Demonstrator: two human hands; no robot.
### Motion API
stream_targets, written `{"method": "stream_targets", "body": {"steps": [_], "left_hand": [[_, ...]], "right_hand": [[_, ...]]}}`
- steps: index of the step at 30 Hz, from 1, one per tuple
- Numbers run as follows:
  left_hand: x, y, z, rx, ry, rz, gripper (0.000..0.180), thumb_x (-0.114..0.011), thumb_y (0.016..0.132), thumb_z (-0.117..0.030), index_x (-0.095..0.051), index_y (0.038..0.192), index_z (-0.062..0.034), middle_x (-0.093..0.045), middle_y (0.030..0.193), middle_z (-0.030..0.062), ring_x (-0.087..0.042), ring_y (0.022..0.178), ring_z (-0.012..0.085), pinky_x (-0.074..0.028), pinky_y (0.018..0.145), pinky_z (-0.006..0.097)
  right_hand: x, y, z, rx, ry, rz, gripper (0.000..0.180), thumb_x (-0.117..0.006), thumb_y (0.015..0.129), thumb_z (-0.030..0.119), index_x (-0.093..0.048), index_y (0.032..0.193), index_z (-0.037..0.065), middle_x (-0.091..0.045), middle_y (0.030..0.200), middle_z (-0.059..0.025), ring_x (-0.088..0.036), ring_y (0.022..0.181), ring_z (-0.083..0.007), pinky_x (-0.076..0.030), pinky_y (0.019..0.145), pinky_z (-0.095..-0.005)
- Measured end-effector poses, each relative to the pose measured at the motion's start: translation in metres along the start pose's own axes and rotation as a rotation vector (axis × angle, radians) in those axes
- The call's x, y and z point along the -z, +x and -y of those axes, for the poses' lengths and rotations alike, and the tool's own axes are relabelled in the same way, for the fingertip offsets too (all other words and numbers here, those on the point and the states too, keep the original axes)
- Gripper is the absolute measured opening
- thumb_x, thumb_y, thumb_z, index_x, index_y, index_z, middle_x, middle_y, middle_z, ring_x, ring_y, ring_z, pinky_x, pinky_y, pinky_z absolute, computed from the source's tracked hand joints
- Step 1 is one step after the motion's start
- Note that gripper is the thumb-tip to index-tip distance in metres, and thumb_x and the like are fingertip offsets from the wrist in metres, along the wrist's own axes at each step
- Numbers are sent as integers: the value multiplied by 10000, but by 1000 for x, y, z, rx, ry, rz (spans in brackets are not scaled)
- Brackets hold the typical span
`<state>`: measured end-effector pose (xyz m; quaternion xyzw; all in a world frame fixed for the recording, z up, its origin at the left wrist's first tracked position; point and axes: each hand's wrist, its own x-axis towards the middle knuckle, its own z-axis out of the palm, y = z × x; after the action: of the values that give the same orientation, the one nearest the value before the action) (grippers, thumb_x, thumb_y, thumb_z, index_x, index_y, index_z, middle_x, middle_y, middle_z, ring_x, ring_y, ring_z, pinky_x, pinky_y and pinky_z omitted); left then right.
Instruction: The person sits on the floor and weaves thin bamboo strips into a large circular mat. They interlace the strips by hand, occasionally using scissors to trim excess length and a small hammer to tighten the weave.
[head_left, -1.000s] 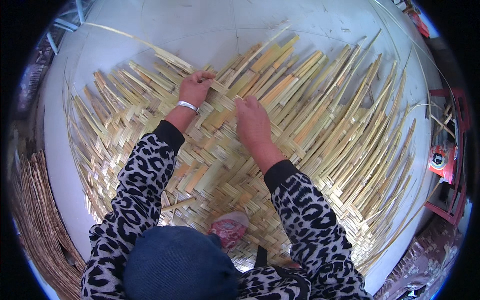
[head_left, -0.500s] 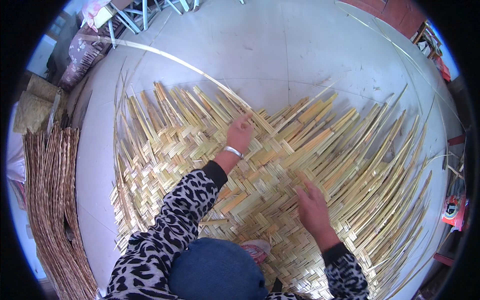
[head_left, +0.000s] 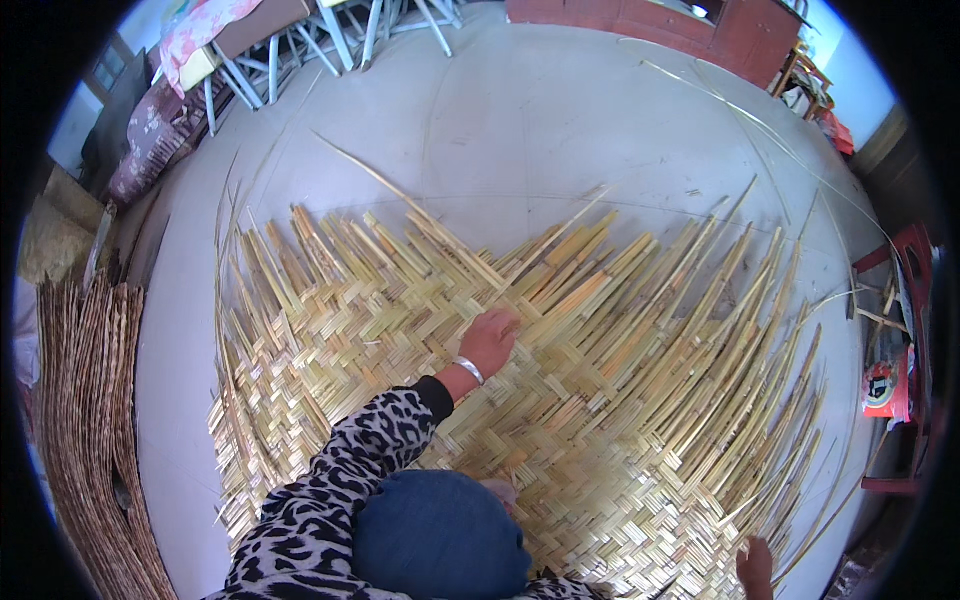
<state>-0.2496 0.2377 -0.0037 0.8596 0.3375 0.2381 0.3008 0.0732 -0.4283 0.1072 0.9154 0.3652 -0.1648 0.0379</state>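
Observation:
A broad mat [head_left: 430,330] woven from pale split cane strips in a slanting pattern lies under me on the floor. My left hand [head_left: 490,338], with a silvery bracelet at the wrist, rests palm down on the weave near its far edge, fingers together and partly hidden beneath it. Just beyond it, a long loose-ended strip [head_left: 400,200] slants out toward the far left. My right hand [head_left: 755,565] is low at the right, beside the mat's right-hand strip ends; its fingers are too small and hidden to read. Unwoven ends [head_left: 600,275] fan out along the far and right sides.
A bundle of brown, rough stalks [head_left: 90,400] lies at the left. Folding stools [head_left: 330,40] and a red-brown cabinet [head_left: 640,30] stand at the far side. A red frame [head_left: 905,290] and a red package [head_left: 888,385] are at the right. Loose strips [head_left: 750,115] lie on the floor.
My right hand has moved from above the mat's middle to the lower right. My left hand has lowered onto the weave. The long strip now reaches less far out. The view has shifted.

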Motion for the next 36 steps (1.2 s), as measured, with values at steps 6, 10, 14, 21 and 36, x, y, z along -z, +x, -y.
{"method": "stream_targets", "body": {"steps": [6,10,14,21,36], "left_hand": [[-19,3,37,-487,212,130,262,-500,893,-140,-639,1054,12,-630,1111,156,-570,1072,311,-455,962,393],[-7,45,45,-125,-99,436,292,-525,941,-130,-588,1195,0,-607,1220,130,-584,1101,255,-446,1008,357],[21,91,-43,-216,-10,496,304,-556,944,-183,-631,1168,10,-653,1114,116,-599,1020,210,-465,910,322],[13,64,-256,-367,37,738,273,-568,965,-156,-619,1168,20,-627,1077,51,-567,987,119,-450,883,265],[-68,-97,-417,-827,337,1353,221,-645,810,-22,-631,1030,0,-641,958,144,-631,872,246,-498,798,331]], "right_hand": [[-114,-205,-24,-434,74,-25,466,-660,784,203,-585,1182,-29,-618,1088,-224,-592,1004,-404,-470,908,-462],[-173,-328,79,-999,179,-89,441,-620,844,296,-567,1162,-5,-591,1142,-192,-562,1067,-361,-455,931,-449],[-196,-346,113,-1358,503,-45,467,-598,873,374,-533,1189,37,-551,1198,-176,-522,1119,-338,-434,946,-438],[-196,-411,91,-1529,427,-109,428,-616,868,413,-614,1067,34,-600,1115,-199,-590,1054,-378,-491,864,-470],[-237,-417,34,-1131,1230,-203,313,-626,907,351,-678,948,45,-682,757,-95,-657,678,-196,-528,644,-353]]}}
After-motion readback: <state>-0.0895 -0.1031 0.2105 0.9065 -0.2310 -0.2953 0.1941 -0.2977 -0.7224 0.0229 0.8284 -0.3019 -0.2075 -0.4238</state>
